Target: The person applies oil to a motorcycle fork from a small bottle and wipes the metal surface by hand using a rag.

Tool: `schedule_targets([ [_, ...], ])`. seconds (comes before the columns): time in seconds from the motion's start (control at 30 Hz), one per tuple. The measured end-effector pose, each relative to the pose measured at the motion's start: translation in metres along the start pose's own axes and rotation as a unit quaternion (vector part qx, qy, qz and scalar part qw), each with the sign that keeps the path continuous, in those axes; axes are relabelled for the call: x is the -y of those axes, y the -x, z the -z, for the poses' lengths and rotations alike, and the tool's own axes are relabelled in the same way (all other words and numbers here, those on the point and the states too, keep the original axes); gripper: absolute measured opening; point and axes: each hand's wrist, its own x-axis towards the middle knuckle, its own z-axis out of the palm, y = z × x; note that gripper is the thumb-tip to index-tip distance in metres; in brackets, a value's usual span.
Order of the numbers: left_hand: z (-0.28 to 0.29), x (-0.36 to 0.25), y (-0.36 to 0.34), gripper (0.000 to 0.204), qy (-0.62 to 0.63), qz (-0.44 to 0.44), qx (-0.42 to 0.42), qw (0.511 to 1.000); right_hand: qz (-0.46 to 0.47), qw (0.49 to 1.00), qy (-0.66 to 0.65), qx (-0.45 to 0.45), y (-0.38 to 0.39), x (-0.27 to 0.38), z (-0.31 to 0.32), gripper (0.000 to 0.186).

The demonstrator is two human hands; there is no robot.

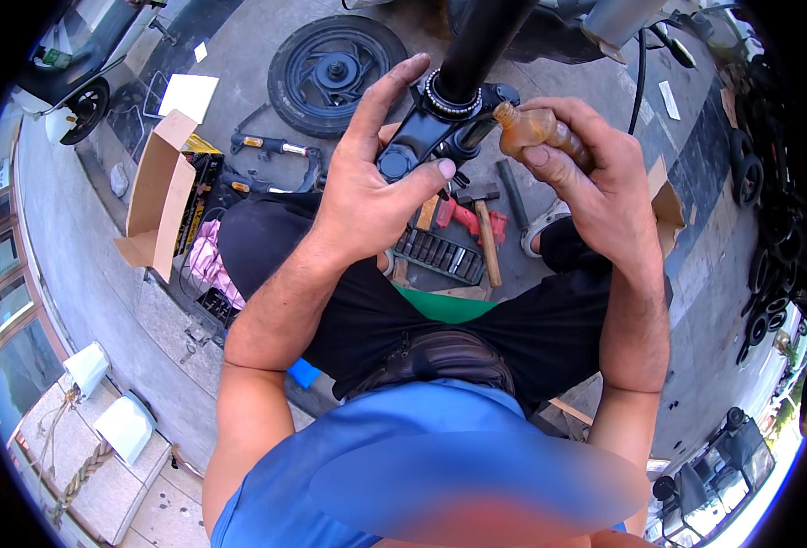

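My left hand wraps round a black metal fork clamp, thumb on the near side and fingers on the far left side. Where the black steering tube meets the clamp, a ring of small steel bearing balls shows. Close to the right of that ring, my right hand grips a small translucent bottle with amber-brown contents. The bottle lies tilted, its neck pointing left toward the balls. Whether its tip touches anything is unclear.
Below the clamp lie a socket set, a hammer and a red tool. Beyond it is a black wheel. An open cardboard box stands at left, near black fork parts. Tyres line the right.
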Motion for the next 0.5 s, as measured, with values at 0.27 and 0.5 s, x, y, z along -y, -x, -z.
schedule_targets([
  [0.27,-0.0043,0.0030,0.0042,0.080,-0.049,-0.039,0.005,0.998,-0.029,0.996,0.075,0.049,-0.0020,0.0064,0.0083,0.022],
  [0.5,-0.0080,0.0000,0.0052,0.080,-0.048,-0.029,0.021,0.998,0.011,0.999,0.046,-0.009,-0.0005,0.0007,0.0059,0.021],
])
